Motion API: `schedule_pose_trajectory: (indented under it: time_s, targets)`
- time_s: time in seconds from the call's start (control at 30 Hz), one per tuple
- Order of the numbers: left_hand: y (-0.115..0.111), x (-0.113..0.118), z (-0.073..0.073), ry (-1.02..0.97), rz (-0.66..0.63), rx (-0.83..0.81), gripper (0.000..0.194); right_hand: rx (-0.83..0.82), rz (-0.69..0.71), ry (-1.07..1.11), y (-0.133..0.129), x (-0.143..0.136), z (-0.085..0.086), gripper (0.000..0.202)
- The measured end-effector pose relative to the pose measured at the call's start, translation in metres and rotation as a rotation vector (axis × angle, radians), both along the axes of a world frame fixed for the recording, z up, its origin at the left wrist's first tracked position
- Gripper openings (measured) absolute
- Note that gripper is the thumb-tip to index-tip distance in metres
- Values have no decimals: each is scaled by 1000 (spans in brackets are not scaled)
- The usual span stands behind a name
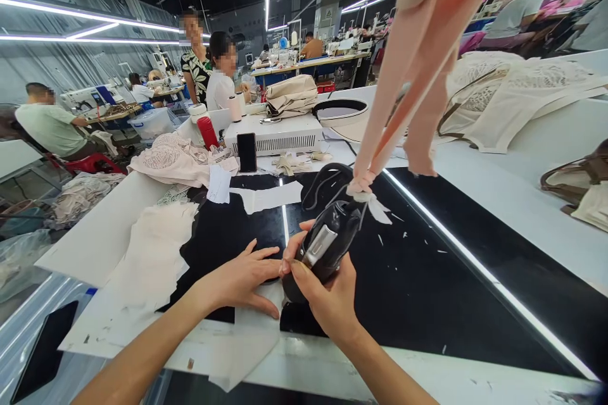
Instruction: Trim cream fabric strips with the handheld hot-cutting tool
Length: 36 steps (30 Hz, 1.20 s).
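My right hand (332, 304) is wrapped round a black corded electric hand tool (338, 228) with a shiny metal plate on its side. The tool looks like a small fabric cutter, but its working end is hidden. Pink cloth strips (394, 76) hang from above and are knotted to its top end. Just left of it, my left hand (244, 278) lies palm down with fingers spread. Under and in front of that hand is a thin pale cloth piece (249, 351), overhanging the table's near edge. Black material (408, 278) covers the tabletop beneath.
Pale cut cloth (152, 247) is piled at left, with a pink lace garment (171, 161) behind it. A phone (246, 152) leans on a white box (280, 136) at the back. Cream garments (508, 95) lie at right. People sit at sewing machines beyond.
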<state>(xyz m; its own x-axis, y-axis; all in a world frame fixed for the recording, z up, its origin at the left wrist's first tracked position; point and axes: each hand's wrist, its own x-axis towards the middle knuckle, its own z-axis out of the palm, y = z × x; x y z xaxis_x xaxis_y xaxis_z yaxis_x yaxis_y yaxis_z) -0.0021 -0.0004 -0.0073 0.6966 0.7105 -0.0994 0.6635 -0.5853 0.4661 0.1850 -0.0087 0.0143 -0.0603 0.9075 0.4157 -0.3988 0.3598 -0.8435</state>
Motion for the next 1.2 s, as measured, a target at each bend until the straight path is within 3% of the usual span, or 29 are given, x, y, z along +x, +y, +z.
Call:
schedule_pose_trajectory:
  time_s: [0.17,0.37,0.47,0.57,0.73,0.83,1.03,1.2]
  targets:
    - [2,1,-2,-19,4,11,69,13,21,-20,-3,-1,-3,36]
    - [-5,1,3,32,-5,91,76,35,-21,-54,-2,0,-1,35]
    - [-30,2,1,4,160,266,48,47,1,-28,0,3,6,38]
    - [-64,9,-11,-11,401,435,13,56,4,-41,2,6,12,38]
    - [-96,25,-33,30,410,561,18,41,-61,-139,5,6,13,50]
    - [-92,23,-34,24,378,580,24,41,-78,-171,6,6,14,53]
    - [-78,-1,-25,-25,214,465,34,100,-37,-60,8,8,16,39]
    - [-65,-7,-23,-83,211,497,29,172,9,-38,8,11,12,35]
